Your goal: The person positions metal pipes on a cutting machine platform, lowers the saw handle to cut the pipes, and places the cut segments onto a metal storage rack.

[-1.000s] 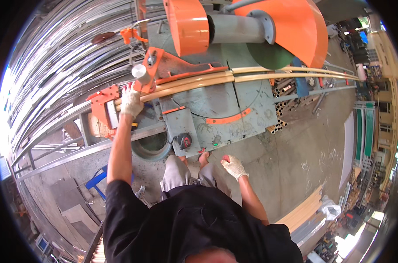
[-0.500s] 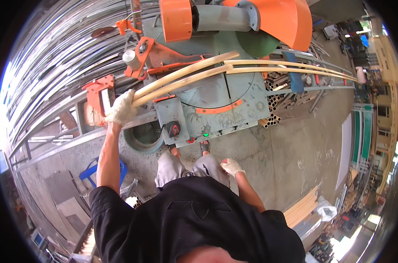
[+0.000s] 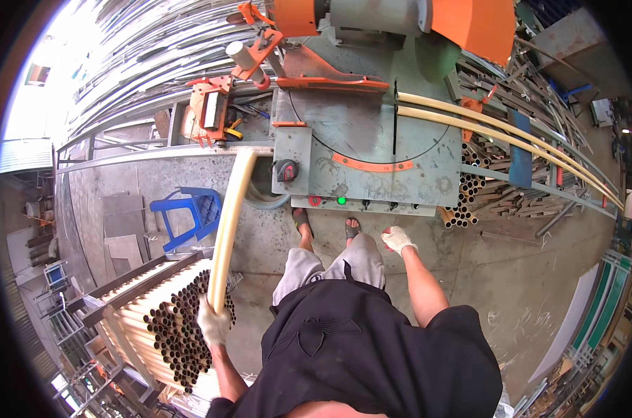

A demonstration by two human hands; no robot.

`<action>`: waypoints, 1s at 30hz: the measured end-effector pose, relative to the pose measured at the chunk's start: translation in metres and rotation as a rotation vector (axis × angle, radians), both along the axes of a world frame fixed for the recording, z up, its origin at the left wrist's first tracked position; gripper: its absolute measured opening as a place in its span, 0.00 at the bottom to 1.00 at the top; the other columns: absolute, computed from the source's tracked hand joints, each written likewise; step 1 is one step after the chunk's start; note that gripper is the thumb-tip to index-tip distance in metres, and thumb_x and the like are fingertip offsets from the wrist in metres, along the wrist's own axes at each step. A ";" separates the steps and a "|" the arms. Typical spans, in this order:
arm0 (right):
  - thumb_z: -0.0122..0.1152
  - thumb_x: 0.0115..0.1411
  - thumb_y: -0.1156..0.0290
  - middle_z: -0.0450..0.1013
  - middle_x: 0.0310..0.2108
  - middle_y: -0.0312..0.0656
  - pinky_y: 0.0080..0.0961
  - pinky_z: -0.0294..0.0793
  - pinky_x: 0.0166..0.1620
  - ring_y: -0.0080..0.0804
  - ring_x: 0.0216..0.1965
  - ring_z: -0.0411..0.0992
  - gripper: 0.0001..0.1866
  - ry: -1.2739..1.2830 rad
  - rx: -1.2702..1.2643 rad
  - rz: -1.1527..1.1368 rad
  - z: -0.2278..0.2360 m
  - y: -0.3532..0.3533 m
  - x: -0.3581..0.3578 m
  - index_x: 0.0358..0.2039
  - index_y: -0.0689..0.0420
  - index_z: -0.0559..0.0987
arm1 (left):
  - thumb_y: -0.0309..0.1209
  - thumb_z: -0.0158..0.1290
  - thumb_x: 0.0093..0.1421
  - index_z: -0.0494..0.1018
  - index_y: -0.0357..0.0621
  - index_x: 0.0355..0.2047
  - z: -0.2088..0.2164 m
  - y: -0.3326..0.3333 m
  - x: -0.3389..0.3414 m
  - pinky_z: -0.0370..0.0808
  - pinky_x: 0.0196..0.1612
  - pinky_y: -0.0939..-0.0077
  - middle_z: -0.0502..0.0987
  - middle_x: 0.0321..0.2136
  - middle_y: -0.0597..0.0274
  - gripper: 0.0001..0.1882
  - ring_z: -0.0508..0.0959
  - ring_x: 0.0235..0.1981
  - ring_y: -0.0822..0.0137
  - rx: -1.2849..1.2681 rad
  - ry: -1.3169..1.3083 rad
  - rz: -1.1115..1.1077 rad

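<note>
At its near end, the tan tubing (image 3: pixel 232 224) is clasped in the closed left grip (image 3: pixel 213 321), extending forward.

Premises: workshop, metalworking type by appearance.
Machine: large saw (image 3: pixel 379 21) under orange guards (image 3: pixel 473 31), grey tabletop (image 3: pixel 344 132), 1 green light (image 3: pixel 342 200) lit.
Tool: tape measure (image 3: pixel 286 170) on the tabletop.
Stock: hollow tubes (image 3: pixel 180 334) stacked at lower left; long bars (image 3: pixel 170 52) massed beyond the machine.
Floor (image 3: pixel 469 272): stained concrete.
Left hand (image 3: pixel 213 322): work-gloved.

One worktop (image 3: pixel 358 122) carries two tubes (image 3: pixel 455 122) and one tape measure (image 3: pixel 286 170). There are two gloves (image 3: pixel 399 240), two sandals (image 3: pixel 351 228), one stool (image 3: pixel 190 216). Stacked pipes (image 3: pixel 180 334) number dozens; the held tubing's (image 3: pixel 230 230) count is unclear.
</note>
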State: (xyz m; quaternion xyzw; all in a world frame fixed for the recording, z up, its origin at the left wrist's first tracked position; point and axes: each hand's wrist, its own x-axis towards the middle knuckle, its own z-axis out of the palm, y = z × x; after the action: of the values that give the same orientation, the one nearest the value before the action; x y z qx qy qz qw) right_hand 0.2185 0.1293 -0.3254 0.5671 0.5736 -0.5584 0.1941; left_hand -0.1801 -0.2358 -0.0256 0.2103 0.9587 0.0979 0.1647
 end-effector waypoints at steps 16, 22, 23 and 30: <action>0.56 0.59 0.58 0.77 0.21 0.43 0.33 0.73 0.26 0.30 0.22 0.77 0.17 0.139 0.391 0.089 0.030 0.028 -0.038 0.29 0.60 0.81 | 0.37 0.62 0.54 0.83 0.52 0.39 -0.182 0.186 -0.095 0.78 0.36 0.39 0.84 0.38 0.58 0.12 0.84 0.39 0.54 -0.834 0.112 -0.284; 0.49 0.62 0.49 0.76 0.36 0.62 0.53 0.73 0.45 0.64 0.41 0.75 0.27 0.098 0.585 0.404 0.042 0.046 -0.093 0.35 0.65 0.81 | 0.35 0.58 0.54 0.81 0.43 0.38 -0.124 0.159 -0.094 0.77 0.36 0.44 0.83 0.32 0.56 0.13 0.84 0.36 0.55 -0.769 0.166 -0.187; 0.50 0.62 0.50 0.76 0.38 0.64 0.52 0.73 0.47 0.64 0.42 0.74 0.27 0.037 0.560 0.462 0.047 0.050 -0.098 0.36 0.66 0.81 | 0.34 0.58 0.53 0.80 0.41 0.36 -0.109 0.140 -0.086 0.78 0.34 0.46 0.83 0.29 0.54 0.12 0.84 0.34 0.53 -0.611 0.235 -0.153; 0.55 0.62 0.50 0.76 0.40 0.64 0.49 0.75 0.46 0.61 0.44 0.76 0.27 -0.049 0.605 0.657 0.065 0.049 -0.106 0.37 0.66 0.81 | 0.30 0.52 0.49 0.72 0.39 0.34 0.042 -0.010 0.057 0.79 0.33 0.57 0.79 0.26 0.45 0.12 0.81 0.27 0.48 -0.173 0.161 0.145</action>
State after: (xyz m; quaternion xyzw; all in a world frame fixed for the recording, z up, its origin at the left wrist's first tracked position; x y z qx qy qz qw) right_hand 0.1129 0.1779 -0.2603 0.3990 0.8561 -0.2605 0.2001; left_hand -0.1229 -0.2460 0.0163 0.1327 0.9863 0.0091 0.0970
